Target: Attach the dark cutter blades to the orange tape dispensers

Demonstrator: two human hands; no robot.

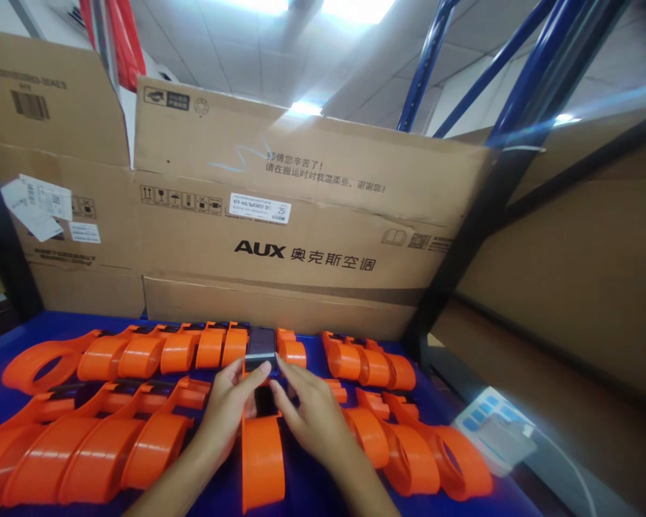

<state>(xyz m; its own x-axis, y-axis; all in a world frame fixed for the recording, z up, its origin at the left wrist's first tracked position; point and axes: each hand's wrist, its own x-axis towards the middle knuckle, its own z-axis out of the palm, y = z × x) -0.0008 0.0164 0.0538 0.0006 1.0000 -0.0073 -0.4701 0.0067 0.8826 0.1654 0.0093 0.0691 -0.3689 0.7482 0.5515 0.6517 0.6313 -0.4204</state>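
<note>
Both hands are at one orange tape dispenser [263,459] at the near middle, its wide ring towards me and its frame pointing away. My left hand [231,402] grips the frame's left side, thumb lying at the edge of a dark plate [261,343]. That plate has a pale strip along its near edge and sits at the dispenser's far end. From the right, my right hand [308,408] closes its fingers and thumb on the same end. The fingers hide part of the frame, and the contact under them cannot be made out.
Several more orange dispensers stand in rows left [105,445] and right [409,456] on the blue surface [204,495]. Behind rises a cardboard wall [194,244]. A dark rack post [452,266] slants at right, beside a pale device with blue keys [495,431] and a cable.
</note>
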